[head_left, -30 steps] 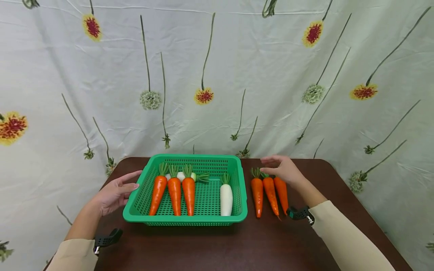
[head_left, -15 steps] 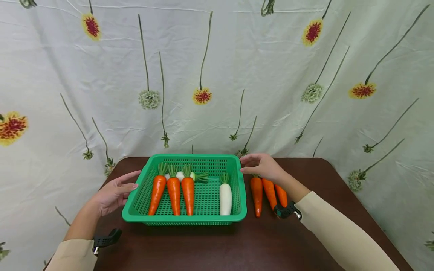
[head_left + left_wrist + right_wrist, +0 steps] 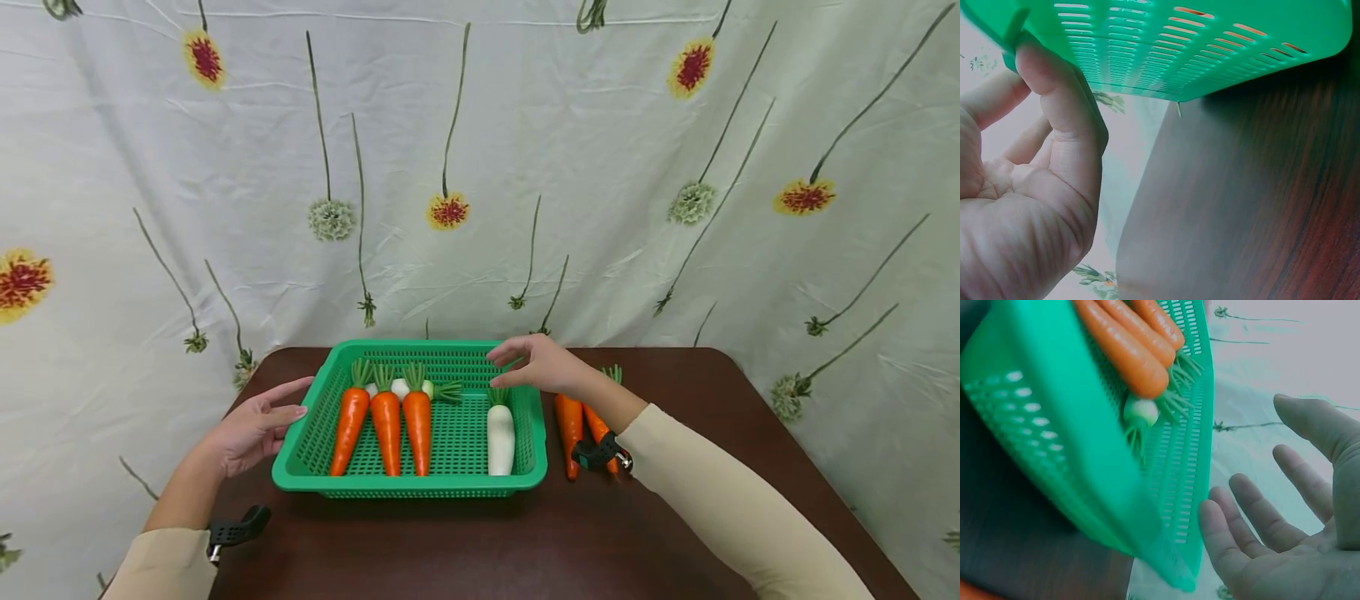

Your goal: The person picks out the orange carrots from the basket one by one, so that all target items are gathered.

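A green plastic basket (image 3: 408, 483) stands on the dark wooden table. Inside, at its left, 3 carrots (image 3: 386, 429) lie side by side over a white radish (image 3: 400, 388), mostly hidden, whose green stalks point right. Another white radish (image 3: 500, 442) lies upright-wise at the basket's right. My left hand (image 3: 251, 429) is at the basket's left rim, its thumb (image 3: 1038, 65) touching the rim and its fingers loosely extended. Above the right radish's leaves hovers my right hand (image 3: 547, 367), fingers spread and holding nothing, as the right wrist view also shows.
Right of the basket, carrots (image 3: 569, 429) lie on the table (image 3: 420, 550), partly hidden under my right forearm. A flowered cloth (image 3: 450, 275) hangs behind the table's back edge.
My right hand has moved left, from over the carrots on the table, across the basket's right rim, to over the white radish. The left hand and basket stay put.
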The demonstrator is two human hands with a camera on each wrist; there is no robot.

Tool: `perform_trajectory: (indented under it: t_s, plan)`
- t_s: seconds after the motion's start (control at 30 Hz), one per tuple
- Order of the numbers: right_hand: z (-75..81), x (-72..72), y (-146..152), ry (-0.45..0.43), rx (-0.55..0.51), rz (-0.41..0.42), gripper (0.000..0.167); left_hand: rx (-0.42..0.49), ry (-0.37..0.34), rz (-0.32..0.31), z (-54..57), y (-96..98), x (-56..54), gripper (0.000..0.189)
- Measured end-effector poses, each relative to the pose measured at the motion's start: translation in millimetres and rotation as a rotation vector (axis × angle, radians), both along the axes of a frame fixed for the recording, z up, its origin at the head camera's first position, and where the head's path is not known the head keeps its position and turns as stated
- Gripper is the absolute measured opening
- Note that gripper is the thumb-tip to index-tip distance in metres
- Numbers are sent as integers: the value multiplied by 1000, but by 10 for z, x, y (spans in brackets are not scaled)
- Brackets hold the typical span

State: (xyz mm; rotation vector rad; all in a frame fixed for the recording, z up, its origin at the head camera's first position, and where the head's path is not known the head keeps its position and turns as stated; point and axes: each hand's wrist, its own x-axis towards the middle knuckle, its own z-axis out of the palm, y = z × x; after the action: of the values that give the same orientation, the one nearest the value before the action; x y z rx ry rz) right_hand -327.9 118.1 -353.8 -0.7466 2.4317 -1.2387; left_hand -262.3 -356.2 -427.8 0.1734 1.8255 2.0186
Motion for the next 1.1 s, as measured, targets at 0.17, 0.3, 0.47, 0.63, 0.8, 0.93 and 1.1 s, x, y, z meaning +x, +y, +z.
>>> perform_trajectory:
  t_s: [0.17, 0.3, 0.47, 0.63, 0.8, 0.93, 1.1]
  plan:
    - [41, 2, -142, -58, -7, 19, 46, 1, 0, 9, 13, 21, 0, 67]
    - [68, -6, -256, -57, 9, 31, 46, -2, -4, 8, 13, 35, -2, 69]
    - [79, -42, -434, -32, 21, 61, 45, 2, -4, 0, -17, 19, 7, 69]
    - [23, -100, -645, -75, -5, 85, 44, 0, -7, 11, -52, 1, 22, 69]
    - [-54, -123, -805, -133, -31, 105, 48, -4, -4, 9, -67, 6, 39, 71]
    - [-89, -120, -899, -189, -45, 89, 49, 2, 0, 7, -57, 24, 49, 72]
    - [-135, -140, -1016, -246, -68, 74, 50, 14, 10, 4, -44, 34, 55, 70]
